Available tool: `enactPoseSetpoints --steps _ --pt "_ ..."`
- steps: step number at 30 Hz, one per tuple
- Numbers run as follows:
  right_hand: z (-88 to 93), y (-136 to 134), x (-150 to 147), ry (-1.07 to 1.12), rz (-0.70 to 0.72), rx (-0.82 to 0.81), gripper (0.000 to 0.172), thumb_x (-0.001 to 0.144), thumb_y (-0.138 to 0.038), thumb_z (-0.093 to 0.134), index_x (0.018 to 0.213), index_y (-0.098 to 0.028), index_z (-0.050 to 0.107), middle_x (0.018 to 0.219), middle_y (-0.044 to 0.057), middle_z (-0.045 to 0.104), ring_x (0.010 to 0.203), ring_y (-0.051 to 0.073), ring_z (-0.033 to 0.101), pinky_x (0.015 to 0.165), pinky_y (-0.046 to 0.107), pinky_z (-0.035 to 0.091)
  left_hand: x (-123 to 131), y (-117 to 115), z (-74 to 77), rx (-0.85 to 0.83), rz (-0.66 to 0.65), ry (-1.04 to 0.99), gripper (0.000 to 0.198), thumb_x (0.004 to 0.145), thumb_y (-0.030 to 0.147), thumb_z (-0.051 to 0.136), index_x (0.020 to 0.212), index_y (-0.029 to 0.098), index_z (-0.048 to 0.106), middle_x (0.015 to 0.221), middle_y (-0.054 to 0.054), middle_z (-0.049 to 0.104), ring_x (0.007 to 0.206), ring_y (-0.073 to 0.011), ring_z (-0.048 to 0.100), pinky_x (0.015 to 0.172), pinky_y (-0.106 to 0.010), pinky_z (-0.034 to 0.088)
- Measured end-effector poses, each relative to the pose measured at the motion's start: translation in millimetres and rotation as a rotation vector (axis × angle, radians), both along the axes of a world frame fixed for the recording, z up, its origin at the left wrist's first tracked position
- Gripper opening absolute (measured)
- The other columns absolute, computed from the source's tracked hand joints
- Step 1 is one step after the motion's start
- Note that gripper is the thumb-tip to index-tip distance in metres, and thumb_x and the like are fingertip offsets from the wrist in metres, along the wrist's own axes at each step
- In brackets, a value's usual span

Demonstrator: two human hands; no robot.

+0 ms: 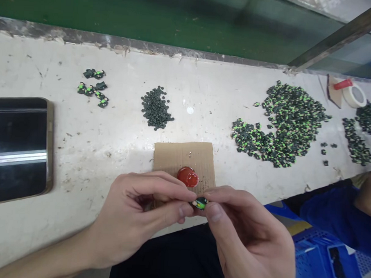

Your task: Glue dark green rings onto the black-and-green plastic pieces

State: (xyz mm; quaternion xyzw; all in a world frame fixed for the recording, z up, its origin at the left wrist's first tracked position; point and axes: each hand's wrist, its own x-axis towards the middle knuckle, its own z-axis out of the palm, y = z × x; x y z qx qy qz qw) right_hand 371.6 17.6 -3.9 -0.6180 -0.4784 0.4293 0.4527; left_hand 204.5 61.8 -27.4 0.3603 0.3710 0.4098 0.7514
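Note:
Between my two hands is a small black and green figure (200, 202), pinched at both ends above the table's front edge. My left hand (145, 215) holds it between thumb and index finger from the left. From the right, the thumb and index finger of my right hand (249, 232) grip it too. Just beyond my fingertips a small red cup (188, 177) rests on a cardboard piece (169, 154). A pile of small dark discs (157, 108) lies farther back. To the right spreads a large heap of black and green pieces (291, 119).
A phone-like device (17, 148) lies at the left, with several small figures (93, 90) beyond it. At the far right are a tape roll (354, 96), more dark pieces (357, 142) and a person's blue clothing (332, 215). Blue crates (318, 263) stand below the table.

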Motion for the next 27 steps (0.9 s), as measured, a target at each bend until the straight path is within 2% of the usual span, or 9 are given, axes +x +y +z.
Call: enactPoseSetpoints --steps 6,14,21,27 --pt "2.9 3.3 -0.4 -0.144 -0.030 0.064 0.015 0.089 -0.014 0.077 0.091 -0.030 0.078 0.082 -0.004 0.079 0.072 0.010 0.078 0.066 0.008 0.062 0.1 -0.5 -0.3 0.035 0.013 0.021 0.032 0.083 0.002 0.079 0.088 0.033 0.088 0.085 0.001 0.079 0.067 -0.0070 0.073 0.065 -0.009 0.062" --pt "6.4 6.8 2.7 -0.112 0.037 0.045 0.012 0.090 -0.015 0.077 0.088 -0.027 0.079 0.082 -0.003 0.079 0.075 0.010 0.078 0.068 0.010 0.063 1.8 1.9 -3.3 0.135 0.032 0.081 0.033 0.080 -0.003 0.077 0.086 0.028 0.088 0.084 -0.003 0.079 0.067 -0.0122 0.075 0.064 -0.015 0.065" --pt "3.8 6.2 7.5 -0.022 0.066 -0.015 0.012 0.090 -0.015 0.077 0.088 -0.025 0.081 0.086 0.002 0.082 0.072 0.016 0.080 0.066 0.016 0.066 3.9 3.4 0.4 0.023 0.027 0.033 0.027 0.078 -0.001 0.078 0.081 0.024 0.087 0.080 -0.004 0.079 0.064 -0.0116 0.075 0.063 -0.014 0.064" --pt "0.9 0.4 6.4 0.174 0.054 -0.078 0.016 0.097 -0.017 0.072 0.096 -0.031 0.080 0.086 -0.002 0.082 0.074 0.016 0.081 0.071 0.018 0.067 -1.8 2.3 2.7 -0.162 -0.052 -0.128 0.020 0.085 0.004 0.081 0.090 0.023 0.083 0.077 0.002 0.081 0.069 -0.0104 0.078 0.070 -0.014 0.065"
